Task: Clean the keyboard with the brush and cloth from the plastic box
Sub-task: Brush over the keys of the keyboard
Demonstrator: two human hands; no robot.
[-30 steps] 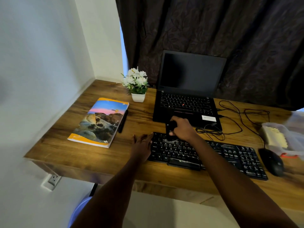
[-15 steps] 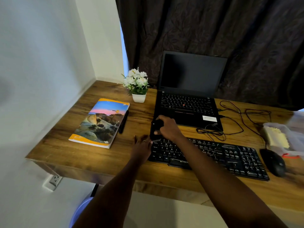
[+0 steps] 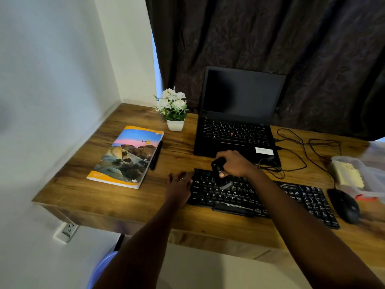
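— Biggest to smallest on the desk (image 3: 129, 197)?
— Open laptop (image 3: 237, 130) at the back edge. Black keyboard (image 3: 260, 197) along the front edge. Plastic box (image 3: 358, 174) at the right edge.
— Hands?
— Left hand (image 3: 180, 184) spread flat, steadying the keyboard's left end. Right hand (image 3: 235, 163) closed around the brush (image 3: 219, 174), bristles down on the left-side keys.

There is only one view, from the person's head, looking forward and steeply down over both forearms. It sits close above the near edge of the wooden surface (image 3: 129, 197), facing the dark curtain (image 3: 291, 49) behind. The wide lens bends the white wall (image 3: 52, 101) at the left.
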